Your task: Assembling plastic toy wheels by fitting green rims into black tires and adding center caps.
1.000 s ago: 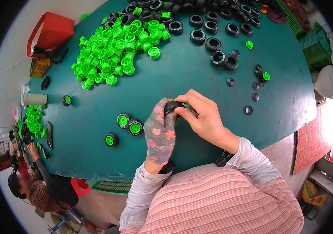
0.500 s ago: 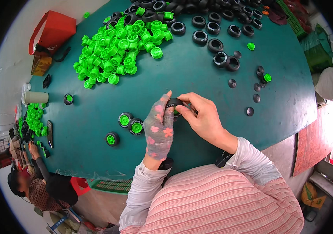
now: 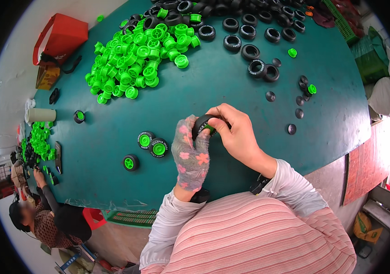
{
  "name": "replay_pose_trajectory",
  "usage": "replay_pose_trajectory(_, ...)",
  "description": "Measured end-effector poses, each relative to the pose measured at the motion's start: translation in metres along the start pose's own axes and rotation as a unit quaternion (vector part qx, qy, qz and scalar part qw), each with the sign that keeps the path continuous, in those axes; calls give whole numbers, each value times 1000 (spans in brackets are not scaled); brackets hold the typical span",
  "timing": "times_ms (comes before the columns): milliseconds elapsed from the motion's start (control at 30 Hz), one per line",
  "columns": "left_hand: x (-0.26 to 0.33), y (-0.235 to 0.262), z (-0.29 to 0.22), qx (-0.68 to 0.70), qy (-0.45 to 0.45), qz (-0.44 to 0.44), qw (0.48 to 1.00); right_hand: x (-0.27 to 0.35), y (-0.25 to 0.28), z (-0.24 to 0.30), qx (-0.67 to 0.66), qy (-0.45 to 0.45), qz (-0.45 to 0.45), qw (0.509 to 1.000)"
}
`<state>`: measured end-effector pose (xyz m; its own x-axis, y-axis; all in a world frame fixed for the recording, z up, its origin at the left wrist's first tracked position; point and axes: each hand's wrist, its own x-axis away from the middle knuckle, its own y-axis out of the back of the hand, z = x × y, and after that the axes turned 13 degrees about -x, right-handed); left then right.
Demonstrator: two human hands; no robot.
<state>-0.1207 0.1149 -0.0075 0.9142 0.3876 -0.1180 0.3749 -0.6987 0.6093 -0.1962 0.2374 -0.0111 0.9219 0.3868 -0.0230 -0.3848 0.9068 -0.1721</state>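
Between my two hands is a toy wheel, a black rubber tyre [image 3: 201, 123] with a green plastic rim [image 3: 211, 129] showing at its side. My left hand [image 3: 191, 155], in a grey glove with pink flowers, grips the tyre from the left. Bare, my right hand [image 3: 239, 136] closes round the other side, thumb pressed near the green rim and fingers over the top. How far the rim sits in the tyre is hidden by my fingers. Left of my left hand lie three wheels with green rims: one lower wheel [image 3: 131, 162] and a touching pair [image 3: 159, 148].
A heap of green rims [image 3: 131, 59] lies at the far left of the green table [image 3: 231, 182]. Black tyres [image 3: 251, 52] spread across the back, and small black discs [image 3: 291, 129] lie to the right. A co-worker [image 3: 44, 219] sits at the lower left.
My left hand has shifted slightly right and down, its fingers now bent closer against the tyre. The tyre has turned between my hands, and my right hand stays on it.
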Motion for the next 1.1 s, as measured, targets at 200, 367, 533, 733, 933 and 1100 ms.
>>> replay_pose_trajectory(200, -9, 7, -9, 245, 111, 42, 962, -5, 5, 5, 124, 108, 24, 986)
replay_pose_trajectory(367, -8, 12, -4, 299, 142, 28, 943, -1, 1, 31, 120, 25, 55, 991)
replay_pose_trajectory(533, -8, 10, -7, 341, 174, 62, 922, -5, 5, 9, 110, 56, 36, 992)
replay_pose_trajectory(733, -13, 10, -10, 316, 150, 49, 936, -4, 7, 15, 73, -3, 41, 996)
replay_pose_trajectory(933, -15, 13, -13, 190, 103, 22, 976, 0, 3, 29, 111, 0, 47, 993)
replay_pose_trajectory(1100, -13, 13, -11, 267, 110, 41, 957, 2, 1, 18, 129, 92, 24, 987)
